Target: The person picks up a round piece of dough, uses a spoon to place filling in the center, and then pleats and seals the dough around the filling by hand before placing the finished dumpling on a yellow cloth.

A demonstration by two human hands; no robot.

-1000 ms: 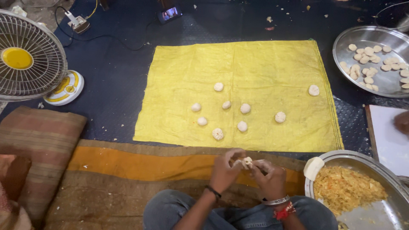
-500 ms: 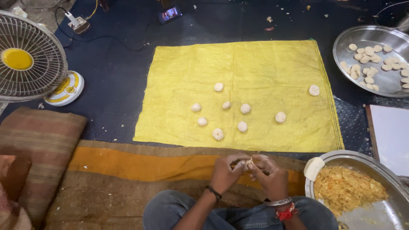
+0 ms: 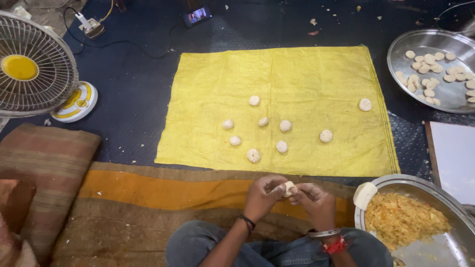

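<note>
Low in the head view, both hands meet over the person's lap and pinch one small, pale dough ball (image 3: 287, 188) between them. The left hand (image 3: 262, 198) cups it from one side with fingers curled around it; the right hand (image 3: 316, 201) presses in from the other, fingertips closed on the soft lump. A dark band circles the left wrist, and a metal bangle with a red thread circles the right.

Beyond the hands lies a woven yellow cloth (image 3: 307, 74), rectangular and slightly creased, spread on a dark textured floor. Nine round, pleated dough pieces (image 3: 253, 155) sit on it: most cluster near the middle toward its near edge, and one (image 3: 365, 104) lies apart close to the right edge.

At the near right corner of the view, a round steel tray (image 3: 435, 190) holds a crumbly orange-yellow filling (image 3: 401, 220), with a smooth white dough lump (image 3: 364, 195) resting on its left rim. A second steel tray (image 3: 425, 39) at the far right carries many flat pale discs. A wire-caged table fan (image 3: 29, 69) with a yellow hub stands at the left, above a striped cushion (image 3: 44, 163).
</note>
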